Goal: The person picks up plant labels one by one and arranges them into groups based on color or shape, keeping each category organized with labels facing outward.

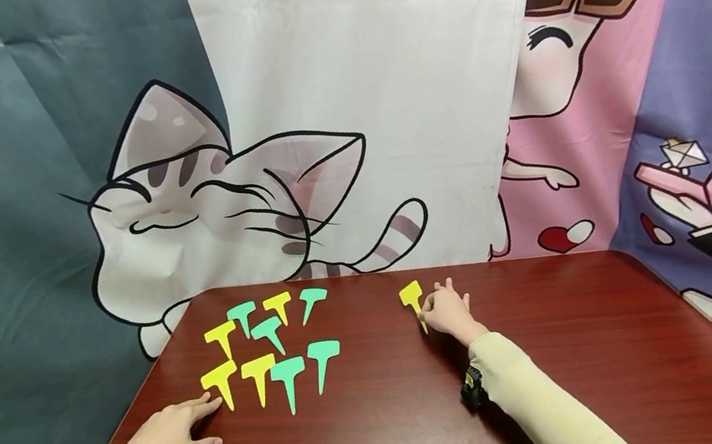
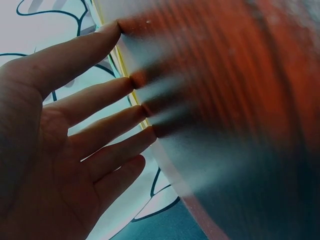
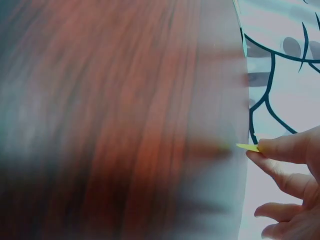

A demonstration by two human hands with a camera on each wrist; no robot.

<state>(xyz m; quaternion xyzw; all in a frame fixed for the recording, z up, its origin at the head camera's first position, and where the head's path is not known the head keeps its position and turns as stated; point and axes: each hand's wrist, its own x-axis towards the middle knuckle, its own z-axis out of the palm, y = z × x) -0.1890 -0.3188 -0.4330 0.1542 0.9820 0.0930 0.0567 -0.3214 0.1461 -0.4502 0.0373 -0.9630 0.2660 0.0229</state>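
My right hand [image 1: 450, 312] pinches a yellow T-shaped plant label [image 1: 411, 294] between thumb and index finger, over the middle right of the table. In the right wrist view, the tip of that label [image 3: 246, 147] pokes out from the fingers, apart from the tabletop. At the left, my left hand [image 1: 166, 438] rests its spread fingertips [image 2: 135, 82] on the table. Its fingers lie beside a yellow label [image 1: 221, 378] at the near-left of a group; whether they touch it I cannot tell. Several more yellow labels [image 1: 258, 372] and green labels [image 1: 288, 375] lie flat there, heads pointing away from me.
The reddish-brown wooden table [image 1: 389, 421] carries all the labels. Behind its far edge hangs a printed curtain [image 1: 377, 93] with a cartoon cat and figures. A dark device [image 1: 473, 388] is strapped to my right wrist.
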